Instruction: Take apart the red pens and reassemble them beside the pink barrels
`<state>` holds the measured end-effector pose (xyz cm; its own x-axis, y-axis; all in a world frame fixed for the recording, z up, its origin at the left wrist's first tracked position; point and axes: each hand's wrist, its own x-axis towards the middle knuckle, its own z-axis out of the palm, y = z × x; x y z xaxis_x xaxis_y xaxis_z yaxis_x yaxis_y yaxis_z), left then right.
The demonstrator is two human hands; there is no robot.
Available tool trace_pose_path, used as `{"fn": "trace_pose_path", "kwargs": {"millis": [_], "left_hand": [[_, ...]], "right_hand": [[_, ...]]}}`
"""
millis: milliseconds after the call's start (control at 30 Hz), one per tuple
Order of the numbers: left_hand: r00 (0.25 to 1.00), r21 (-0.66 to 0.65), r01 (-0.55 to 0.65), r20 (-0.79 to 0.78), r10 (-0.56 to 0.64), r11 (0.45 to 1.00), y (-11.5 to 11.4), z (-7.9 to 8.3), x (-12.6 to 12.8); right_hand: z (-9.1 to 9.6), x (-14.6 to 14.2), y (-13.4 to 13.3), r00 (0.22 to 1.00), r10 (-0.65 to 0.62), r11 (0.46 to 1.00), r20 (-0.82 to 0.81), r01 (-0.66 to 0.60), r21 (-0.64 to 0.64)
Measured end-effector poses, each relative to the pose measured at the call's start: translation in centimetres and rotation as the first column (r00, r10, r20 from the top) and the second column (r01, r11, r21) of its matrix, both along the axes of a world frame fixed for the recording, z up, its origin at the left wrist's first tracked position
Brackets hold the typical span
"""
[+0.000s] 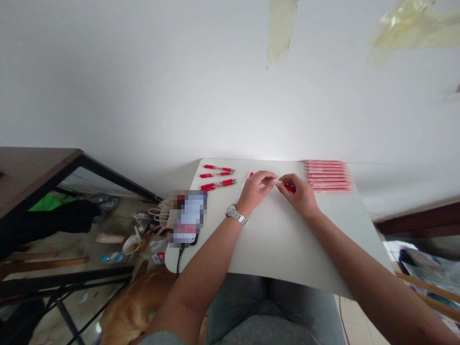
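My left hand (258, 186), with a metal watch (236, 214) on its wrist, is closed in a pinch above the white table. Its fingertips meet those of my right hand (300, 192) at a small pale piece too tiny to name. Curled in my right hand is a red pen part (289, 187), mostly covered by the fingers. Just behind my left hand a small red piece (251, 175) lies on the table, partly hidden. To the left, several red pens (217, 176) lie side by side. A row of pink-red, slender sticks (328, 176) lies at the right.
A phone (189, 218) with a cable sits on the table's (273, 239) left edge. The wall (230, 96) rises directly behind the table. A brown dog (140, 306) lies on the floor at left, near assorted clutter and a dark-framed desk (39, 167).
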<state>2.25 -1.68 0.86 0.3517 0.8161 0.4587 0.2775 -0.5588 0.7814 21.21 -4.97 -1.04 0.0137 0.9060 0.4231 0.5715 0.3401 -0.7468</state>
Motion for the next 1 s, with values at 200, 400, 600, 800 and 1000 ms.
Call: {"fn": "trace_pose_path", "kwargs": {"millis": [200, 400, 600, 800, 1000], "left_hand": [[0.992, -0.057, -0.084, 0.087, 0.088, 0.995, 0.4, -0.2, -0.3], [0.982, -0.069, -0.134, 0.123, 0.142, 0.989, 0.6, -0.2, -0.5], [0.983, -0.005, -0.170, 0.072, 0.170, 0.985, 0.6, -0.3, -0.5], [0.940, 0.065, -0.339, 0.071, 0.334, 0.939, 0.8, 0.0, -0.9], [0.911, 0.060, -0.406, 0.107, 0.399, 0.912, 1.3, -0.3, -1.2]], "right_hand": [[0.0, 0.2, 0.2, 0.995, -0.053, 0.999, 0.086, 0.051, 0.016], [0.3, 0.3, 0.2, 0.984, -0.112, 0.993, 0.142, 0.105, 0.054], [0.3, 0.7, 0.1, 0.966, -0.141, 0.987, 0.217, 0.121, 0.102], [0.1, 1.2, 0.2, 0.931, -0.180, 0.979, 0.318, 0.140, 0.146], [-0.1, 1.2, 0.3, 0.896, -0.149, 0.985, 0.418, 0.100, 0.138]]}}
